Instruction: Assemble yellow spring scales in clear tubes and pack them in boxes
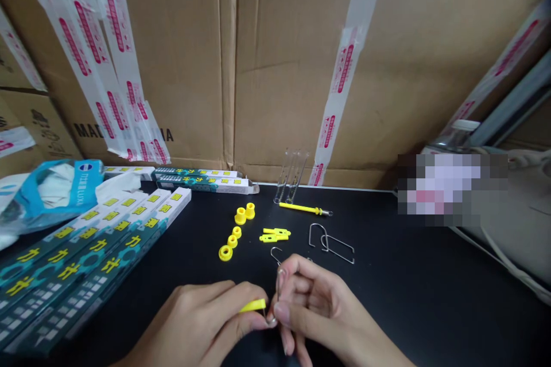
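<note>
My left hand (204, 315) is closed around a yellow plastic piece (253, 305), most of it hidden by the fingers. Facing it, my right hand (321, 307) pinches a bent metal wire hook (279, 289) between thumb and fingers. The wire's lower bend meets the left fingertips just below the yellow piece's end; whether the two are joined, I cannot tell. Just beyond my right fingers lies another wire hook (275, 250), partly covered. Farther off are bent wire loops (338, 248) and two flat yellow plastic pieces (275, 235).
Several yellow collars (232, 241) sit in a line on the black table (387, 287). Behind them lie clear tubes (293, 175) and a yellow rod (299, 208). Long printed boxes (107, 252) and a blue tissue pack (64, 189) fill the left; a blurred bottle (447, 178) stands right.
</note>
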`<state>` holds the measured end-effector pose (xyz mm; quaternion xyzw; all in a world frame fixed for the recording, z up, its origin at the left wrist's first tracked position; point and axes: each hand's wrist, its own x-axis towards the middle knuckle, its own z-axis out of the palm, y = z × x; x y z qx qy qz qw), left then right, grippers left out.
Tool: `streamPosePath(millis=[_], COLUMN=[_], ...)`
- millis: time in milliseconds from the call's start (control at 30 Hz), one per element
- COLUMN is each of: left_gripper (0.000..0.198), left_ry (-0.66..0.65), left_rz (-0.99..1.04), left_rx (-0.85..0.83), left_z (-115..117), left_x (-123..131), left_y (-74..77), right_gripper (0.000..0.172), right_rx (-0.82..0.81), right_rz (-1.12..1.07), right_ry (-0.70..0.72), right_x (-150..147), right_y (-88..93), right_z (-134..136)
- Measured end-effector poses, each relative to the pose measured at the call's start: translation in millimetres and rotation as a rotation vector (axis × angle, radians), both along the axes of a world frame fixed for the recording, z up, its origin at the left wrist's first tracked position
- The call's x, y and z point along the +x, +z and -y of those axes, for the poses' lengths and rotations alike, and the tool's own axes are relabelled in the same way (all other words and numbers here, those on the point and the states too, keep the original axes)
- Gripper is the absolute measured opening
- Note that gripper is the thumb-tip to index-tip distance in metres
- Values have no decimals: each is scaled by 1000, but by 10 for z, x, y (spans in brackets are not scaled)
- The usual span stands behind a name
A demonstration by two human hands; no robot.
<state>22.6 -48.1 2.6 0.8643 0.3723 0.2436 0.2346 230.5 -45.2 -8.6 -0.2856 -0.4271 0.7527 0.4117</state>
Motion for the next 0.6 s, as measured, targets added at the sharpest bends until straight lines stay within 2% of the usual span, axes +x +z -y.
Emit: streamPosePath(millis=[200, 333, 433, 600], left_gripper=[46, 44, 33, 21], left_ry=[-9, 23, 32, 19], left_rz=[-157, -210, -166, -3], left_rx=[178, 295, 268, 106], left_z=[37, 68, 60, 31], left_x=[-18, 1, 10, 0], left_y=[46, 71, 76, 6], right_gripper=[40, 42, 45, 43], right_rx=[-19, 9, 36, 71], right_rz=[19, 23, 54, 87], right_ry=[25, -8, -40, -33], right_x=[-10, -3, 12, 18], right_y=[-23, -15, 7, 19], right_z=[8, 24, 34, 34])
